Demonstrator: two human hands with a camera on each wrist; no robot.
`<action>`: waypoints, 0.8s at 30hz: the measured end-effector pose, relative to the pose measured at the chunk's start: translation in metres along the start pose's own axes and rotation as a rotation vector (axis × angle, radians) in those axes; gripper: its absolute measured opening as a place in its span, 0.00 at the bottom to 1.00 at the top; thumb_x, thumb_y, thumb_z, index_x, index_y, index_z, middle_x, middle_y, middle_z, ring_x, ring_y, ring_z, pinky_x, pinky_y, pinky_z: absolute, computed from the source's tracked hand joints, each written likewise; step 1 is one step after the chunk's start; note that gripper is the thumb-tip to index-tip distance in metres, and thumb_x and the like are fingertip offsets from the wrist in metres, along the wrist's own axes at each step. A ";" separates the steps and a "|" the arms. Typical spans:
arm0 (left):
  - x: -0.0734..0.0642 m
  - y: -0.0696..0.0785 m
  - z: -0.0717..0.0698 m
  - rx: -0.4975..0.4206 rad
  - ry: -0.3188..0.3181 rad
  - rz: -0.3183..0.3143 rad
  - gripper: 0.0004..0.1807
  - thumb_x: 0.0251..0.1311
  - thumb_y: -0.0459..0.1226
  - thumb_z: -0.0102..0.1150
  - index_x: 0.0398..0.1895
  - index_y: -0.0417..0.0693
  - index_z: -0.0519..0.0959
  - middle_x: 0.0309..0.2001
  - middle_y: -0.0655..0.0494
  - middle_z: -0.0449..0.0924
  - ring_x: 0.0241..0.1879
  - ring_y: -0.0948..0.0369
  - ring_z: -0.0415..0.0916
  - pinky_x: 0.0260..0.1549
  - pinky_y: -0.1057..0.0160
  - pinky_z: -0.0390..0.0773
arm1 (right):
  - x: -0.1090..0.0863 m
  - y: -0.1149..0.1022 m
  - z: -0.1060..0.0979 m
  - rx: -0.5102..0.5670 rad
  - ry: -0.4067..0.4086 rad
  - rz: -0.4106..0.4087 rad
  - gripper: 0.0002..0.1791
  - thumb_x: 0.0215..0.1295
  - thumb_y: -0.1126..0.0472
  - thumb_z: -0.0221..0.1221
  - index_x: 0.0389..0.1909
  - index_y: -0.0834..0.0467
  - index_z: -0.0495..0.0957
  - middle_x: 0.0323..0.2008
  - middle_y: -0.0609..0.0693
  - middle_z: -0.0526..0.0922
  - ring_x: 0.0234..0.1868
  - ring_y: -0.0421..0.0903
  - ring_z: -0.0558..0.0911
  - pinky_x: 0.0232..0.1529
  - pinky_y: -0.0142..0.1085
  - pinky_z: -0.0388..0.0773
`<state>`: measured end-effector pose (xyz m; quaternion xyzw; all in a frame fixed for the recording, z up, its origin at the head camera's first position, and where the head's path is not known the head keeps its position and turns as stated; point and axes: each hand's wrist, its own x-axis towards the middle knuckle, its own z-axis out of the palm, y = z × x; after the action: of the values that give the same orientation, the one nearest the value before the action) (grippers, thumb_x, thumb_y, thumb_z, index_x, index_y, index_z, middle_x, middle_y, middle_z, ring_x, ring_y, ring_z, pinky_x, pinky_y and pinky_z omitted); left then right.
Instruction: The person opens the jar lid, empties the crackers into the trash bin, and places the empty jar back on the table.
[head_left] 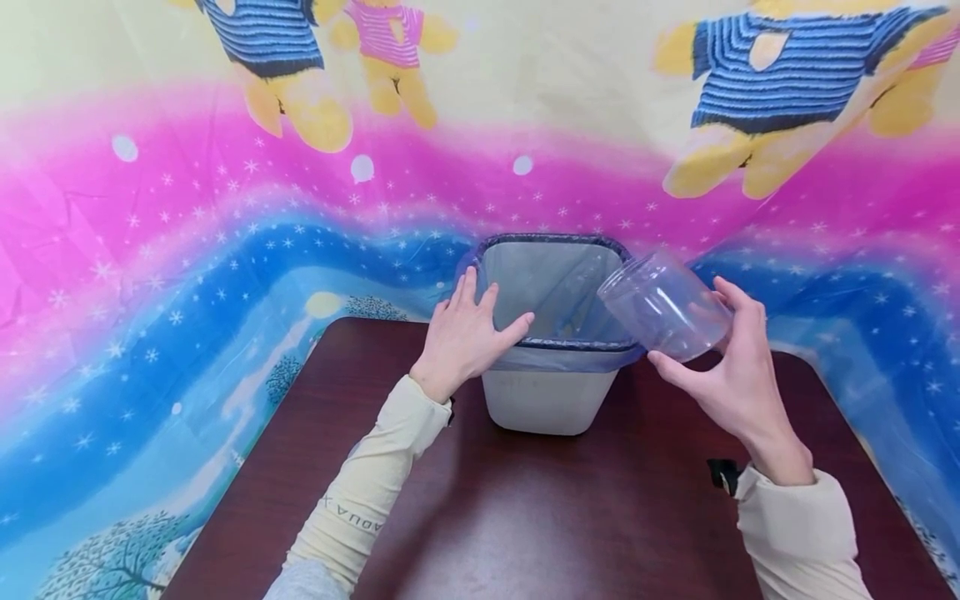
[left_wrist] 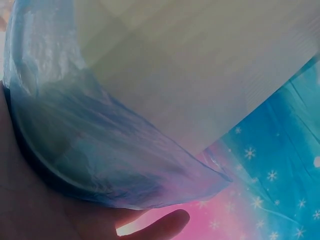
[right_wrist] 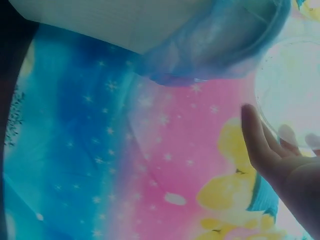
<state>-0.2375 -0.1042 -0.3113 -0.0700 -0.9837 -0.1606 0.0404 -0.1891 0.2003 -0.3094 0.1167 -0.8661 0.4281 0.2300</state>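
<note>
A pale trash bin (head_left: 551, 404) stands upright on the table, lined with a translucent blue bag (head_left: 570, 358) folded over its rim. My left hand (head_left: 468, 337) rests on the bin's left rim with its fingers spread and straight. In the left wrist view the bag (left_wrist: 115, 150) hangs loose over the bin's outside, next to the fingers. My right hand (head_left: 738, 379) grips a clear plastic jar (head_left: 667, 304) by its base end, thumb below and fingers behind. The jar is tilted, its mouth toward the bin's opening at the right rim. Nothing shows inside the jar.
The dark reddish-brown table (head_left: 525, 517) reaches from the bin to the near edge. Close behind the bin hangs a colourful cloth backdrop (head_left: 225, 275) with bears and snowflakes, running along the table's back and both sides.
</note>
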 end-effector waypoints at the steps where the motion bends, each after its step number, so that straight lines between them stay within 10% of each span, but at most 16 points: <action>1: 0.000 0.000 0.000 -0.002 0.000 0.000 0.46 0.59 0.71 0.34 0.74 0.54 0.58 0.78 0.46 0.40 0.77 0.50 0.42 0.69 0.42 0.55 | -0.002 0.002 0.001 0.018 0.011 0.014 0.57 0.45 0.65 0.73 0.73 0.44 0.50 0.66 0.55 0.61 0.63 0.39 0.66 0.53 0.12 0.62; 24: 0.001 0.000 0.002 -0.010 0.024 -0.003 0.46 0.59 0.71 0.34 0.74 0.54 0.60 0.78 0.46 0.41 0.76 0.50 0.44 0.69 0.42 0.56 | -0.038 0.014 0.019 0.158 0.149 0.211 0.56 0.40 0.72 0.73 0.70 0.47 0.54 0.59 0.39 0.66 0.56 0.33 0.67 0.50 0.21 0.65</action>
<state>-0.2381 -0.1034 -0.3131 -0.0669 -0.9824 -0.1664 0.0516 -0.1674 0.1938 -0.3485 0.0106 -0.8177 0.5243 0.2372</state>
